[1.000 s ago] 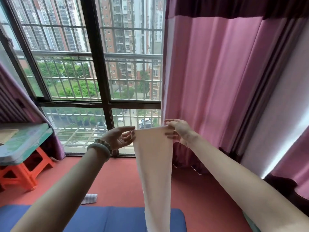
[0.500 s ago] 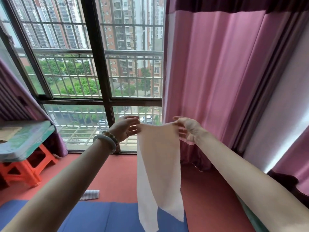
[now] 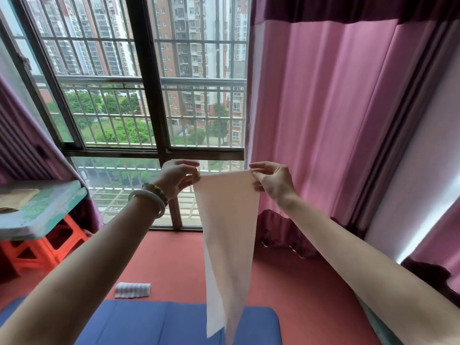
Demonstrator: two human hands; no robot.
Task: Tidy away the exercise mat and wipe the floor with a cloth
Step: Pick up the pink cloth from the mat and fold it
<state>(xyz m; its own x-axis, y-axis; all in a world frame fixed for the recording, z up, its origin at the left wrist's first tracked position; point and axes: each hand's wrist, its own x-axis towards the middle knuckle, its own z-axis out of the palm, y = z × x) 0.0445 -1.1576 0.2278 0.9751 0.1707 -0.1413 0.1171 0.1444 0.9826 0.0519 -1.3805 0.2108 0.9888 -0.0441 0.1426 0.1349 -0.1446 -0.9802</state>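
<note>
A pale cloth (image 3: 227, 235) hangs straight down in front of me, held up at chest height by its two top corners. My left hand (image 3: 178, 176), with bracelets on the wrist, pinches the left corner. My right hand (image 3: 272, 181) pinches the right corner. The cloth's top edge is stretched taut between them. Below, the blue exercise mat (image 3: 159, 322) lies flat on the red floor (image 3: 174, 260), and the cloth's lower end hangs over its far edge.
A small striped folded rag (image 3: 133, 290) lies on the floor beyond the mat. At the left a green table (image 3: 39, 207) rests on orange stools (image 3: 37, 252). A barred window (image 3: 149, 108) is ahead and pink curtains (image 3: 323, 120) hang on the right.
Both hands have moved apart, stretching the cloth's top edge wider. The view has tilted up slightly, and the cloth's lower end has swung.
</note>
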